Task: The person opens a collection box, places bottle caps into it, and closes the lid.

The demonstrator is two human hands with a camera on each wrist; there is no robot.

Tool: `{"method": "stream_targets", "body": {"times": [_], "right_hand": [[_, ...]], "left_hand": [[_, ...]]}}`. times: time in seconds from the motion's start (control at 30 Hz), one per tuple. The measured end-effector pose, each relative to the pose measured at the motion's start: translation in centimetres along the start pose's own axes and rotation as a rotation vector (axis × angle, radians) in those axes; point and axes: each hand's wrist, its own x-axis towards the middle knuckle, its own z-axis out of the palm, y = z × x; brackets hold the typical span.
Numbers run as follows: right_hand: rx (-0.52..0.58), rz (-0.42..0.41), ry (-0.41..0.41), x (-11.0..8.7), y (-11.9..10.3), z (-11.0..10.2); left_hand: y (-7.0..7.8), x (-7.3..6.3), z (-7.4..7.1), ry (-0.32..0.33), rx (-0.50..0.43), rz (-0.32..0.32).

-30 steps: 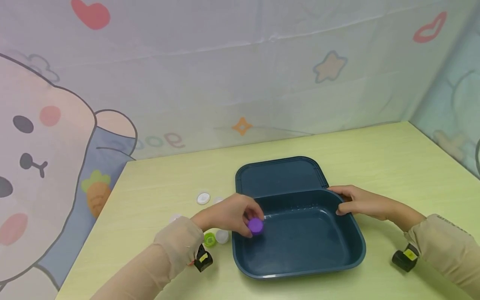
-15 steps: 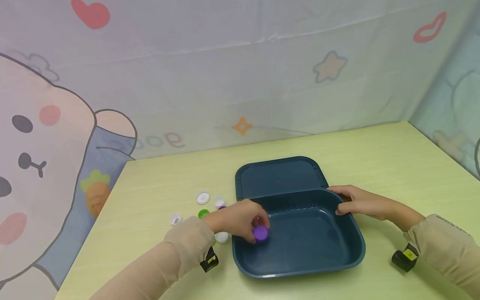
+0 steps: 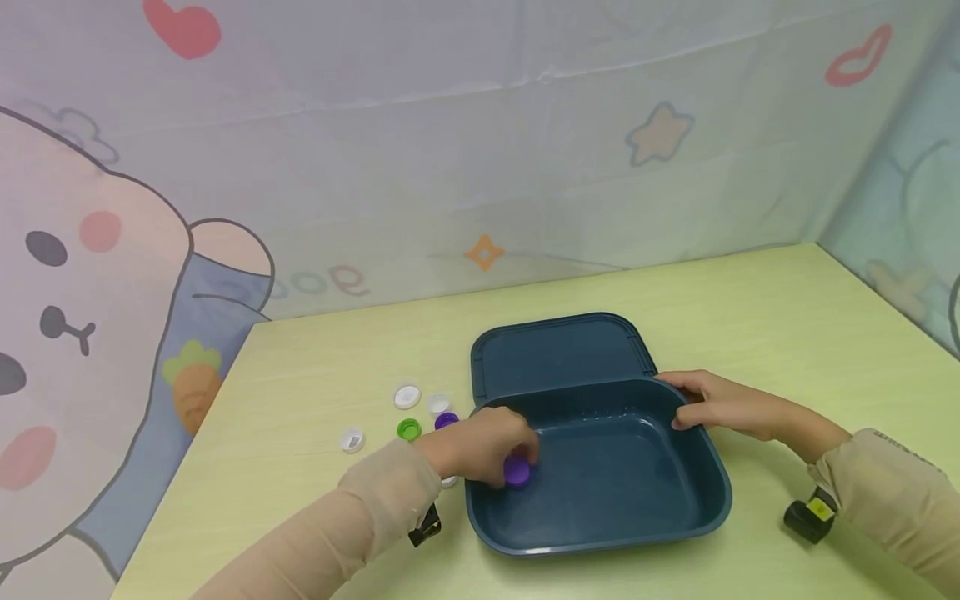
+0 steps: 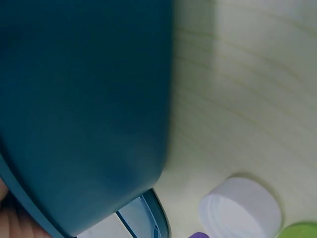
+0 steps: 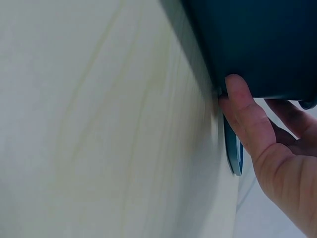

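Purple bottle cap [image 3: 517,471] pinched in the curled fingers [image 3: 525,454] of the left hand [image 3: 480,446], low inside the dark teal tray [image 3: 600,533], close against its left wall and near the floor of it. Whether touching the floor or just above: cannot tell. Left forearm in a beige sleeve [image 3: 360,517] reaching in over the tray's near-left rim.

Right hand [image 3: 712,404] clasped on the tray's far-right corner, thumb outside against the wall, fingers [image 3: 678,383] curled over the rim; in the right wrist view, thumb [image 5: 245,116] pressed to the teal wall just above the pale wood bench [image 5: 99,124]. Right arm likewise in a beige sleeve [image 3: 885,483].

Flat teal lid [image 3: 558,354] lying behind the tray, touching its far edge. Tray and lid both resting on the light yellow-green bench [image 3: 750,300].

Loose caps on the bench left of the tray, apart from it: white cap [image 3: 407,397] farthest back, smaller white cap [image 3: 438,404] beside it, second purple cap [image 3: 447,421] just in front of that, green cap [image 3: 408,430] next to it, another white cap [image 3: 351,439] furthest left. One more white cap [image 4: 241,208] partly hidden behind the left wrist, plain in the left wrist view just beside the tray's outer wall [image 4: 89,114].

Pastel cartoon backdrop [image 3: 450,125] behind the bench.
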Motion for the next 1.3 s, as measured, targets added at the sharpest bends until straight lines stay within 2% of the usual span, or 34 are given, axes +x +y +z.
{"method": "stream_targets", "body": {"times": [0.3,0.5,0.77,1.07,1.3], "right_hand": [[-0.016,0.012,-0.005,0.0,0.1,-0.1],[-0.008,0.001,-0.012,0.0,0.0,0.0],[0.008,-0.022,-0.025,0.1,0.3,-0.3],[-0.009,-0.021,-0.026,0.2,0.2,-0.1],[0.000,-0.039,-0.034,0.3,0.2,-0.1]], "left_hand": [[-0.2,-0.1,-0.1,0.017,-0.032,0.011],[-0.3,-0.5,-0.8,0.043,-0.070,0.054],[-0.6,-1.6,-1.9,0.142,-0.214,0.075],[-3.0,-4.5,-1.8,0.280,-0.452,0.048],[-4.6,-6.7,-2.0,0.318,-0.595,0.006]]}}
